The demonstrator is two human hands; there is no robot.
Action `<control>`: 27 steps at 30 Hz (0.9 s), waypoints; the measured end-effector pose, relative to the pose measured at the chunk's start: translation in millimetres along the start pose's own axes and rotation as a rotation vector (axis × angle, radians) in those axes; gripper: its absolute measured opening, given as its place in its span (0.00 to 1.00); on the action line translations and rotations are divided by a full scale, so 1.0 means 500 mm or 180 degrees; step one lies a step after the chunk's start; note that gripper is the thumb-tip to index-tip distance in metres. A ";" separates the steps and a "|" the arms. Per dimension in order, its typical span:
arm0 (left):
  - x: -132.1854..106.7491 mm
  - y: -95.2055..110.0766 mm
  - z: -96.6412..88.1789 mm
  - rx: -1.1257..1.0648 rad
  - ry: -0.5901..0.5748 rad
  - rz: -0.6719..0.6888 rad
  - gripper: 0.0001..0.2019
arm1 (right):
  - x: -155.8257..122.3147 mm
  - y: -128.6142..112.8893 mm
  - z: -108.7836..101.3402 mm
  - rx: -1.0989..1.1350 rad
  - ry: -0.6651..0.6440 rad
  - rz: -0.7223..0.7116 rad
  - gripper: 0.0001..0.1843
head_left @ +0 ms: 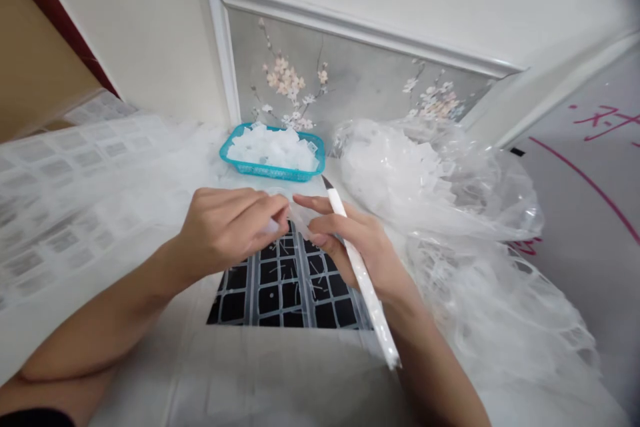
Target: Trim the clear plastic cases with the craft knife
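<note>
My left hand (227, 230) is closed in a pinch on a small clear plastic piece (274, 225) held over a black cutting mat (280, 290) with a white grid. My right hand (350, 240) grips a long white craft knife (357, 267), its dark blade tip pointing away from me, and its fingers also touch the clear piece. The two hands meet above the far edge of the mat.
A turquoise basket (274, 170) full of small clear pieces stands behind the hands. Crumpled clear plastic film (440, 180) is heaped at the right, clear sheets with rows of printed rectangles (75, 180) lie at the left. A framed flower picture (350, 73) leans against the wall.
</note>
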State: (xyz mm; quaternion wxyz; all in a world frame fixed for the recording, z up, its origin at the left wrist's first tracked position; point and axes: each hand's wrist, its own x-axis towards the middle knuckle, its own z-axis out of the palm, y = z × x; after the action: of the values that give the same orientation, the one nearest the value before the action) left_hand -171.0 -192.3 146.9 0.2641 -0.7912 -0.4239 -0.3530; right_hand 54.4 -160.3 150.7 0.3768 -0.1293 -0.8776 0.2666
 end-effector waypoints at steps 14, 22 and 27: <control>0.033 0.003 0.001 -0.1086 -0.1211 -0.1550 0.14 | -0.020 -0.006 -0.041 -0.0972 0.0269 -0.0206 0.15; 0.025 0.011 0.046 -0.1541 -0.1832 -0.2072 0.11 | -0.022 -0.007 -0.040 -0.1064 0.0259 -0.0283 0.15; 0.035 0.034 0.055 -0.5118 -0.1520 -0.3488 0.23 | -0.026 -0.001 -0.032 -0.1014 0.0456 -0.0237 0.18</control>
State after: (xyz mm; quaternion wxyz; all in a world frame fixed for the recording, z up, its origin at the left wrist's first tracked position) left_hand -140.3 -172.7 141.8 -0.6403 -0.4805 -0.4073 -0.4396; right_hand 74.8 -160.2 152.5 0.4226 -0.1734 -0.8839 0.1001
